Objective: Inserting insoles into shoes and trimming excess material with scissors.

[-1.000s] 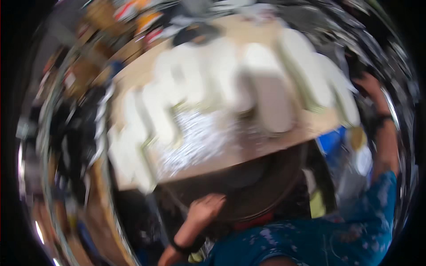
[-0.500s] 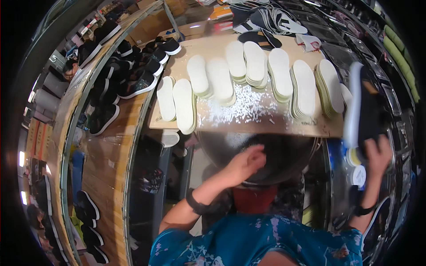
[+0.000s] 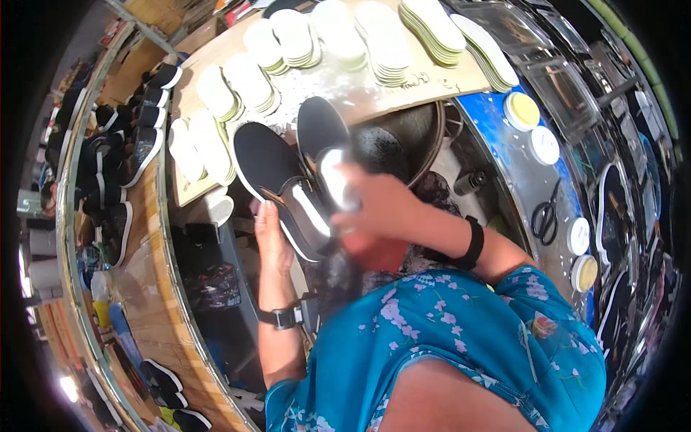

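Note:
A pair of black slip-on shoes with white sole edges is held up before me, toes pointing away. My left hand (image 3: 272, 234) is closed on the outer edge of the left shoe (image 3: 259, 155), its thumb along the side. Motion blurs my right hand (image 3: 385, 205), whose fingers close at the heel end of the right shoe (image 3: 317, 122). Bright white patches show in both shoe openings; what they are, I cannot tell. Beyond the shoes, stacks of white insoles (image 3: 335, 32) stand on a wooden board (image 3: 439, 79).
A dark round basin (image 3: 432, 137) sits under the board's near edge. On the blue-and-grey surface at right are round tubs (image 3: 545, 145) and black scissors (image 3: 545, 216). Shoes fill a wooden rack (image 3: 155, 245) at left; clear packs (image 3: 561, 86) line the far right.
The shoes have come from the far right to in front of me. My left hand has left its place over the basin and taken hold of one. The view has turned rightward.

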